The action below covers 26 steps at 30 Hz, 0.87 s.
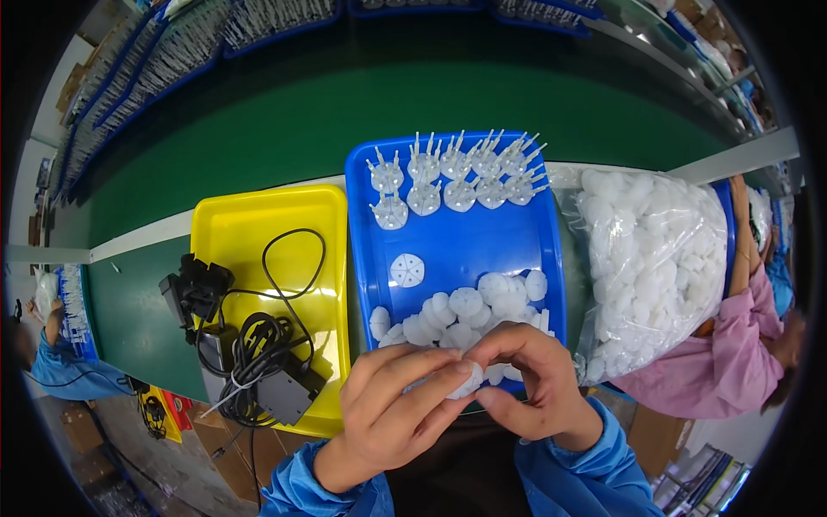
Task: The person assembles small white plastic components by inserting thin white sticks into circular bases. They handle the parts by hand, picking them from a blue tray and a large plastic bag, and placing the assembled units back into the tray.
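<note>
My left hand (pixel 396 405) is closed around a white round plastic part (pixel 466 383), its fingers covering most of it. At the part's right edge, the bent index finger and thumb of my right hand (pixel 538 379) close in on it; whatever lies between those fingertips is mostly hidden. Both hands are over the near edge of a blue tray (pixel 469 237). Just beyond them is a pile of similar white domed parts (pixel 465 303). One white disc with small holes (pixel 407 270) lies apart from the pile. Two rows of white parts with upright prongs (pixel 459 195) stand at the tray's far end.
Left of the blue tray is a yellow tray (pixel 267 207) with black coiled cables (pixel 258 345) and power adapters. A clear bag of white parts (pixel 646 258) stands on the right, beside a person in a pink sleeve (pixel 706 353). Blue trays of pronged parts (pixel 276 26) line the far side.
</note>
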Available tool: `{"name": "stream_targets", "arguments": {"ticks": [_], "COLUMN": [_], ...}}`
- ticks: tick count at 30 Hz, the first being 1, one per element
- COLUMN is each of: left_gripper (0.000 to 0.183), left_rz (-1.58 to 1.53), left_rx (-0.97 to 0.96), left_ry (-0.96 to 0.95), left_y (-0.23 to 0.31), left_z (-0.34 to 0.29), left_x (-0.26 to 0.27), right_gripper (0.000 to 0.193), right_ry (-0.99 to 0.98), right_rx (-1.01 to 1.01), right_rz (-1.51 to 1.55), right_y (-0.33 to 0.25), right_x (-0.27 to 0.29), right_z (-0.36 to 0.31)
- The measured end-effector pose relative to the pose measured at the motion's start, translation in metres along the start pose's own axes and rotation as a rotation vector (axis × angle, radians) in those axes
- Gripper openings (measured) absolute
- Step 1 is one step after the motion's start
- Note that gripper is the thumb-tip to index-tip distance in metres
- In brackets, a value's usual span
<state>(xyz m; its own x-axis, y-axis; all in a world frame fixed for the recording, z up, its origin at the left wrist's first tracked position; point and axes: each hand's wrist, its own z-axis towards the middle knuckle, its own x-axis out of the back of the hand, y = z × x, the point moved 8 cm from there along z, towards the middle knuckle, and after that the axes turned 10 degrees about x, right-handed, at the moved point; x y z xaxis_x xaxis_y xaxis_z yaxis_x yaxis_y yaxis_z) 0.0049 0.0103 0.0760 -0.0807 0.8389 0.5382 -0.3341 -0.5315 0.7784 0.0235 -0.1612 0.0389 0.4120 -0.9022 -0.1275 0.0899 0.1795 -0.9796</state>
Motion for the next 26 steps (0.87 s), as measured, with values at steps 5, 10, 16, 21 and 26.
{"name": "stream_targets", "arguments": {"ticks": [5,10,16,21,26], "left_gripper": [0.047,0.039,0.033,0.024,0.023], "left_rz": [-0.021,-0.189,-0.440,-0.426,-0.440], "left_rx": [-0.047,-0.092,0.185,0.393,0.447], "left_ry": [-0.043,-0.157,-0.118,-0.115,-0.082], "left_y": [-0.003,-0.001,-0.029,-0.045,-0.047], "left_z": [-0.011,-0.013,-0.032,-0.034,-0.022], "left_x": [-0.004,0.003,0.016,0.017,0.007], "right_gripper": [0.030,0.009,0.018,0.021,0.029], "right_ry": [0.036,-0.012,-0.081,-0.094,-0.198], "right_rx": [-0.030,-0.083,0.325,0.355,0.429], "right_rz": [-0.082,-0.302,-1.224,-1.093,-0.858], "right_y": [-0.003,-0.004,-0.026,-0.035,-0.045], "right_x": [0.001,0.011,0.027,0.033,0.003], "right_z": [-0.001,0.007,0.042,0.042,0.022]}}
